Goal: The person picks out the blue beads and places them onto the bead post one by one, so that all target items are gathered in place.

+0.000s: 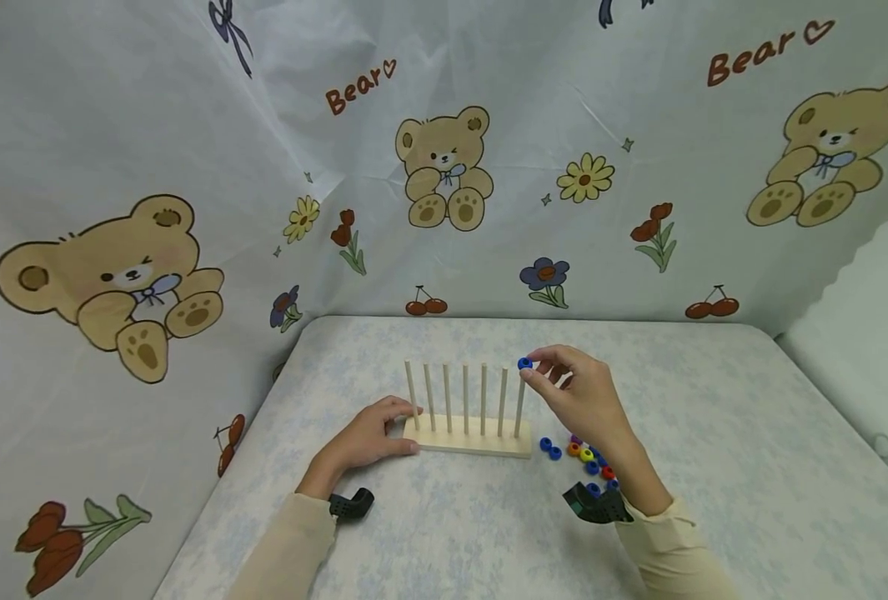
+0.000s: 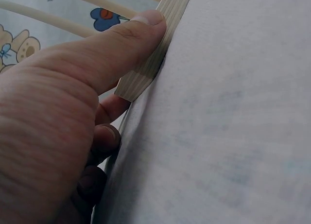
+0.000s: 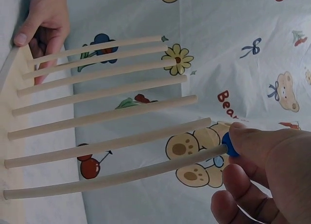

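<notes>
And it's the right hand (image 1: 588, 398) pinching a blue bead (image 1: 524, 364) at the very tip of the rightmost peg (image 1: 519, 410), one of seven standing in a row! Well apart from it, the left hand (image 1: 368, 435) clamps the left end of the wooden stand (image 1: 466, 442), and loose beads (image 1: 587, 455), blue, yellow, orange and red, lie on the table (image 1: 481, 533) near right.
</notes>
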Demonstrator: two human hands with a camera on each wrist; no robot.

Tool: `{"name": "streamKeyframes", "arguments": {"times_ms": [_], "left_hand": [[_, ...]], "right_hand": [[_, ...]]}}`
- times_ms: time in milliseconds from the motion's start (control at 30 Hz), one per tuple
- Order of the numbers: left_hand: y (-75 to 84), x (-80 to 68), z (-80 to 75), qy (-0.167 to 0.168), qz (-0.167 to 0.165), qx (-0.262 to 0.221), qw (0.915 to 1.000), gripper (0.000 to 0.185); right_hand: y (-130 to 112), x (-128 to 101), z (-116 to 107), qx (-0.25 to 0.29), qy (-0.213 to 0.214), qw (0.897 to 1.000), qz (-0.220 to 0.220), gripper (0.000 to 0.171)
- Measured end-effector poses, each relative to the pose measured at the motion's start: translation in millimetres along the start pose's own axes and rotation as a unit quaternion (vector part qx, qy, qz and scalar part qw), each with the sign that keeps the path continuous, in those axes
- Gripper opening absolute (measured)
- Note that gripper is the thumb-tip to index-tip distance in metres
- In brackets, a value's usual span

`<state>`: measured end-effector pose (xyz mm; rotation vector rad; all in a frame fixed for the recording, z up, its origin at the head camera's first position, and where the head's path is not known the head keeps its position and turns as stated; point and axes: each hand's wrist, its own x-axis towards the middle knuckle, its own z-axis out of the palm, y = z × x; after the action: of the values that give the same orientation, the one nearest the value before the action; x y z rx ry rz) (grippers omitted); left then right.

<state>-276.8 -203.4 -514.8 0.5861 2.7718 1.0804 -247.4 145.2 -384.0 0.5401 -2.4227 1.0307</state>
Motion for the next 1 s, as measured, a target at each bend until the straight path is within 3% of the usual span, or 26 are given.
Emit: {"name": "streamKeyframes", "arguments": {"times_ms": [1000], "left_hand": [[1.4,0.1,-0.1,-0.003,0.001,0.002,1.0000,0.061]], "right_hand": [[7.3,0.0,0.3,-0.020,-0.032,0.999,0.015,0.024]]}}
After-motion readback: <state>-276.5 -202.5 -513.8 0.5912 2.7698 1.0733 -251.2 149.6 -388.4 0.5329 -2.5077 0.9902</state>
